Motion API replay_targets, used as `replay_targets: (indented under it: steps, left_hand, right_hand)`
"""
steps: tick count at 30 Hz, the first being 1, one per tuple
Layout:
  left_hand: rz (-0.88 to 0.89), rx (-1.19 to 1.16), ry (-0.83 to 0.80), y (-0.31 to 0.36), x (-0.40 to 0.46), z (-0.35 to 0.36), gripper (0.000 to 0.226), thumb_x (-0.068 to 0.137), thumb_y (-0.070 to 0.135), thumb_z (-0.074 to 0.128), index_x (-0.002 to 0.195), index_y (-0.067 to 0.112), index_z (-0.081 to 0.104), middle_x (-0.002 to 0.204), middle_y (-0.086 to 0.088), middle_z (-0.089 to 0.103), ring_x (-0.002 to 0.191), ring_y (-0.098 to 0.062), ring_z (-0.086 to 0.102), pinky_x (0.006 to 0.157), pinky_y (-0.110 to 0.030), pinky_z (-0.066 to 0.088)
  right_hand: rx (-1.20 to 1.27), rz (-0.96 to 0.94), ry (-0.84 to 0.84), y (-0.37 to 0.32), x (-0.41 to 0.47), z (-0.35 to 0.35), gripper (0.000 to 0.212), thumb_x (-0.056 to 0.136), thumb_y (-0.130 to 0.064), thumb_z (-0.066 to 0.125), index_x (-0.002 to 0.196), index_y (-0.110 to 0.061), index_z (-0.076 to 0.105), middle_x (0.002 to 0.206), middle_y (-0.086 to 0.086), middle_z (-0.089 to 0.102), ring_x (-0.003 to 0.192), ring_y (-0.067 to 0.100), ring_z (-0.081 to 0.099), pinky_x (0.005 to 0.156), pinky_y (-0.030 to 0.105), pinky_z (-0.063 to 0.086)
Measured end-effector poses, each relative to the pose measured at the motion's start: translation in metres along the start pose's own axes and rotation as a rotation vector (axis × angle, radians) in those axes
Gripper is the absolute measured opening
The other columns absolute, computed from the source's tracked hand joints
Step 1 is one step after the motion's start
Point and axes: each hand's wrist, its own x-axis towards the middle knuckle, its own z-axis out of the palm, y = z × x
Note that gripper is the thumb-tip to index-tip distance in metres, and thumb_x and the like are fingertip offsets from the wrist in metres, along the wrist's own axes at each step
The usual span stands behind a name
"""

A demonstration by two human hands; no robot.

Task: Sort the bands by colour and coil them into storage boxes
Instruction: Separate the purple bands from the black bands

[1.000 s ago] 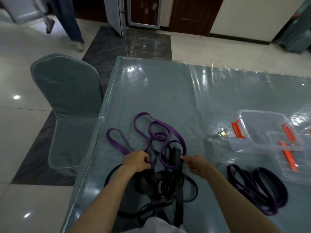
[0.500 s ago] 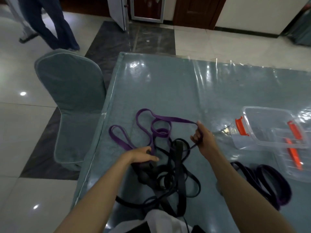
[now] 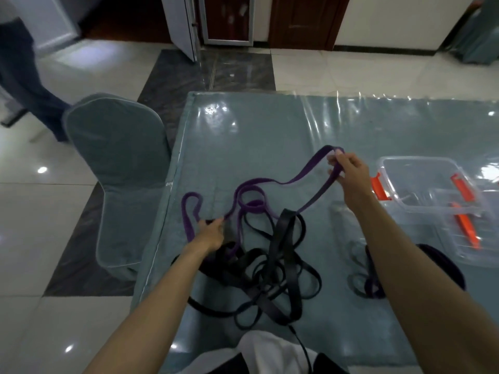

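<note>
Dim, bluish light; glare on table cover (image 3: 270, 125).

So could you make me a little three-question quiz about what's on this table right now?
1. True or false: the right hand holds a purple band lifted off the table.
2. Which colour are the bands tangled nearest the person: A black, B orange, C green?
3. What does the left hand rest on?

Key: 1 true. 2 A, the black bands. 3 The tangle, where purple meets black; its exact grip is hard to tell.
</note>
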Motion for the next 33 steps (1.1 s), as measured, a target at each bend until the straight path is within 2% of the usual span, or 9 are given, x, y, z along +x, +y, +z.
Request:
replay_targets:
  steps: [2, 7, 10, 14, 16, 19, 26, 31, 33]
  left_hand:
    - [0.011, 0.086, 0.162, -0.011, 0.002, 0.001, 0.062, 0.105, 0.006, 0.044, 0.162, 0.026, 0.032, 0.167, -0.021, 0.014, 0.14, -0.045, 0.046, 0.116, -0.044, 0.039]
    - [0.141, 0.405, 0.1, -0.029, 0.014, -0.007, 0.074, 0.099, 0.004, 0.059, 0.163, 0.027, 0.029, 0.169, -0.013, 0.016, 0.13, -0.043, 0.056, 0.106, -0.045, 0.05]
    - [0.194, 0.545, 0.092, -0.031, 0.024, -0.01, 0.069, 0.102, 0.013, 0.059, 0.162, 0.026, 0.03, 0.162, -0.009, 0.036, 0.128, -0.038, 0.059, 0.104, -0.048, 0.051]
    - [0.188, 0.548, 0.179, -0.025, 0.037, -0.007, 0.056, 0.102, 0.009, 0.054, 0.156, 0.021, 0.044, 0.153, -0.01, 0.046, 0.126, -0.038, 0.06, 0.101, -0.047, 0.052]
    - [0.147, 0.523, 0.23, -0.021, 0.045, -0.007, 0.046, 0.101, 0.005, 0.052, 0.145, 0.015, 0.055, 0.143, -0.016, 0.057, 0.124, -0.04, 0.062, 0.101, -0.047, 0.052]
    - [0.093, 0.311, 0.379, -0.012, 0.059, -0.014, 0.029, 0.099, 0.008, 0.058, 0.126, 0.006, 0.069, 0.125, -0.022, 0.07, 0.118, -0.041, 0.066, 0.098, -0.047, 0.054]
    - [0.099, -0.575, 0.749, 0.07, 0.106, -0.092, 0.008, 0.095, 0.007, 0.066, 0.101, 0.002, 0.069, 0.098, -0.02, 0.076, 0.086, -0.037, 0.076, 0.081, -0.053, 0.062]
    - [0.287, -0.701, 0.84, 0.124, 0.137, -0.144, 0.011, 0.092, -0.002, 0.064, 0.095, 0.009, 0.066, 0.084, 0.006, 0.064, 0.063, 0.006, 0.066, 0.076, -0.039, 0.065]
    - [0.327, -0.59, 0.779, 0.129, 0.147, -0.149, 0.015, 0.094, -0.001, 0.065, 0.107, 0.005, 0.069, 0.099, 0.003, 0.066, 0.077, 0.003, 0.065, 0.084, -0.03, 0.06]
  right_hand:
    - [-0.032, 0.093, -0.033, 0.009, -0.002, -0.008, 0.017, 0.099, -0.025, 0.071, 0.087, -0.015, 0.066, 0.073, 0.003, 0.07, 0.067, 0.015, 0.068, 0.069, 0.032, 0.061]
    - [-0.416, 0.21, 0.034, 0.051, -0.009, -0.032, 0.016, 0.094, -0.013, 0.076, 0.103, 0.0, 0.071, 0.055, 0.009, 0.057, 0.035, 0.007, 0.054, 0.047, 0.027, 0.053]
    - [-0.416, 0.274, 0.025, 0.067, -0.011, -0.042, 0.02, 0.096, -0.008, 0.072, 0.113, 0.002, 0.068, 0.067, 0.016, 0.064, 0.046, 0.017, 0.061, 0.057, 0.034, 0.056]
    - [-0.509, 0.245, -0.059, 0.073, -0.007, -0.042, 0.03, 0.093, -0.004, 0.074, 0.122, 0.004, 0.069, 0.106, 0.023, 0.073, 0.09, 0.032, 0.069, 0.089, 0.053, 0.058]
    - [-0.51, 0.245, -0.084, 0.072, -0.003, -0.037, 0.032, 0.095, -0.004, 0.073, 0.126, 0.003, 0.067, 0.112, 0.022, 0.072, 0.094, 0.031, 0.067, 0.089, 0.054, 0.058]
    - [-0.448, 0.261, -0.115, 0.07, 0.003, -0.029, 0.03, 0.098, -0.004, 0.07, 0.127, 0.002, 0.065, 0.113, 0.019, 0.071, 0.096, 0.027, 0.066, 0.078, 0.043, 0.055]
    - [-0.094, 0.161, -0.01, 0.052, 0.057, -0.015, 0.019, 0.103, -0.004, 0.06, 0.12, -0.013, 0.06, 0.121, 0.007, 0.07, 0.109, 0.028, 0.067, 0.092, 0.048, 0.052]
    - [0.035, 0.099, 0.062, 0.036, 0.101, 0.001, 0.019, 0.102, -0.011, 0.065, 0.117, -0.022, 0.059, 0.12, 0.008, 0.072, 0.117, 0.029, 0.071, 0.091, 0.046, 0.055]
    - [0.028, 0.148, 0.032, 0.039, 0.114, 0.006, 0.022, 0.103, -0.014, 0.066, 0.122, -0.021, 0.06, 0.118, 0.005, 0.073, 0.111, 0.022, 0.071, 0.085, 0.04, 0.055]
